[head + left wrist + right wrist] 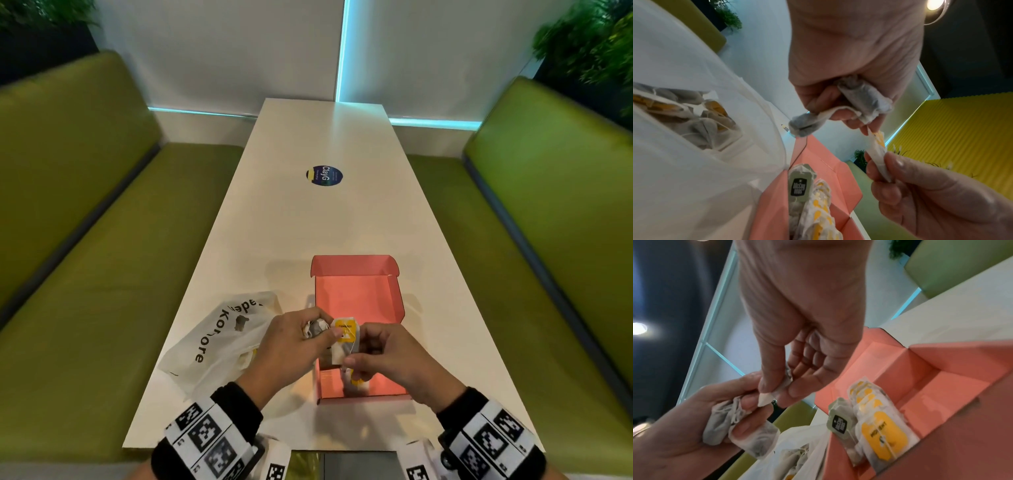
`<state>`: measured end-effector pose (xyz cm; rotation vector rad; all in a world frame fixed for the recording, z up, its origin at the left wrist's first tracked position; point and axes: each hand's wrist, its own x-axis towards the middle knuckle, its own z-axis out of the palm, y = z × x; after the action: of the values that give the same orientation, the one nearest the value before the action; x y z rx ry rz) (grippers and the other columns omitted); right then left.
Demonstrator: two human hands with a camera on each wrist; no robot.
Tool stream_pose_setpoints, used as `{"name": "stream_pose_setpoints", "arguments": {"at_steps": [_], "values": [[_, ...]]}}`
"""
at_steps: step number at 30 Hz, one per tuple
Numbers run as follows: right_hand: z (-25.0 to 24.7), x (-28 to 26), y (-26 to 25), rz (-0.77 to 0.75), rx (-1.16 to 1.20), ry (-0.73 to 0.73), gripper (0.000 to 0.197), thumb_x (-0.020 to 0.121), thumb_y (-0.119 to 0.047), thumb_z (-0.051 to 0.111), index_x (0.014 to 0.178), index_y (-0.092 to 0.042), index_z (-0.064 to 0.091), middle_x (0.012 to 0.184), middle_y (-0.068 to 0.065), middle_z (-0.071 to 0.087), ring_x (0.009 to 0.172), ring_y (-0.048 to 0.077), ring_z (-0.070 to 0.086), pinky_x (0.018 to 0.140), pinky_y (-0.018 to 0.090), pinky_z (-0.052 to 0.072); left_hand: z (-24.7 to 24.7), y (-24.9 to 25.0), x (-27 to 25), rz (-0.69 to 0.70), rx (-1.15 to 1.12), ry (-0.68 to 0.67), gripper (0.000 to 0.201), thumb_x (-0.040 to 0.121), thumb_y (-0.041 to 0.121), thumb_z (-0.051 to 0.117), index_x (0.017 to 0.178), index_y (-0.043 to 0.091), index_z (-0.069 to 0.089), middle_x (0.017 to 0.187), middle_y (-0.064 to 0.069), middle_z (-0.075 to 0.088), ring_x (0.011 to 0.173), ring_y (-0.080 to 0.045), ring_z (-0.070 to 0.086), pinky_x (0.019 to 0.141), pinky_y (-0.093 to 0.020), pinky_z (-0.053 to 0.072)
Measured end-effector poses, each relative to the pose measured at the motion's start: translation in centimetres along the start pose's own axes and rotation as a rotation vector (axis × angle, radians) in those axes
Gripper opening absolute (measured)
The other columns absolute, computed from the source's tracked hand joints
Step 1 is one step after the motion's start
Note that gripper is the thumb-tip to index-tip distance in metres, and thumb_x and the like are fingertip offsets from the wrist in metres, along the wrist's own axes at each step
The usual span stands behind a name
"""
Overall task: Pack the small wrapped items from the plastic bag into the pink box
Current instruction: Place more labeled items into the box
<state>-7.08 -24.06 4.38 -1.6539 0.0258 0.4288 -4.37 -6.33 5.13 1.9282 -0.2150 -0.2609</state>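
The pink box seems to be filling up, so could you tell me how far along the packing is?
Partly done. A short row of wrapped tea bags already lies in the pink box, most of which is bare. The left hand grips a bunch of grey bags, and the right hand pinches a yellow-tagged one over the box. More remain in the plastic bag.

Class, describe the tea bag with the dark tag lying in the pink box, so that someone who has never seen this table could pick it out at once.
Start at the open pink box on the white table, right of the plastic bag. A row of wrapped tea bags lies at its near end, below the hands. The dark-tagged tea bag is on the side nearest the plastic bag; its tag is grey-green with a black label, while its neighbours' tags are yellow.
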Motion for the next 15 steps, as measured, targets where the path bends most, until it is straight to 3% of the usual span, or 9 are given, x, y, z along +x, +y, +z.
{"name": "stream_pose_setpoints", "arguments": {"at_steps": [3,6,9,12,15], "values": [[-0.41,-0.17,-0.23,-0.006,-0.027,0.000,0.018,0.074,-0.002,0.073,0.091,-0.004,0.066,0.078,0.013,0.068,0.062,0.017,0.064,0.058,0.024,0.051,0.35,-0.19,0.13,-0.016,-0.014,0.023,0.013,0.081,0.027,0.071,0.069,0.027,0.065,0.044,0.015,0.051,0.042,-0.001,0.042,0.046,-0.020,0.034],[-0.50,-0.43,-0.40,-0.007,0.013,0.031,0.013,0.083,-0.011,0.065,0.095,-0.008,0.067,0.078,0.005,0.069,0.070,0.014,0.066,0.060,0.022,0.051,0.40,-0.11,0.22,-0.009,-0.024,0.022,0.015,0.082,0.025,0.070,0.068,0.027,0.064,0.044,0.016,0.052,0.042,0.000,0.043,0.045,-0.017,0.032],[-0.17,-0.54,-0.27,-0.018,0.026,0.054,0.007,0.088,-0.010,0.059,0.086,-0.010,0.066,0.067,-0.003,0.066,0.063,0.011,0.063,0.057,0.021,0.049,0.41,0.01,0.18,0.000,-0.023,0.023,0.016,0.082,0.023,0.070,0.068,0.026,0.064,0.045,0.017,0.052,0.043,0.000,0.044,0.044,-0.015,0.032],[0.22,-0.48,0.02,-0.029,-0.022,0.062,0.007,0.084,-0.006,0.064,0.081,-0.012,0.063,0.064,-0.003,0.065,0.058,0.011,0.061,0.054,0.020,0.046,0.64,-0.06,0.15,-0.015,-0.034,0.024,0.019,0.082,0.022,0.070,0.065,0.027,0.063,0.045,0.015,0.051,0.043,-0.001,0.043,0.045,-0.016,0.032],[0.27,-0.36,0.26,-0.038,-0.053,0.115,0.022,0.074,-0.003,0.074,0.089,-0.012,0.061,0.078,0.000,0.064,0.066,0.013,0.058,0.058,0.020,0.048,0.86,-0.14,0.13,-0.015,-0.037,0.025,0.023,0.082,0.022,0.071,0.061,0.029,0.062,0.044,0.014,0.051,0.043,-0.002,0.042,0.048,-0.021,0.033]]}}
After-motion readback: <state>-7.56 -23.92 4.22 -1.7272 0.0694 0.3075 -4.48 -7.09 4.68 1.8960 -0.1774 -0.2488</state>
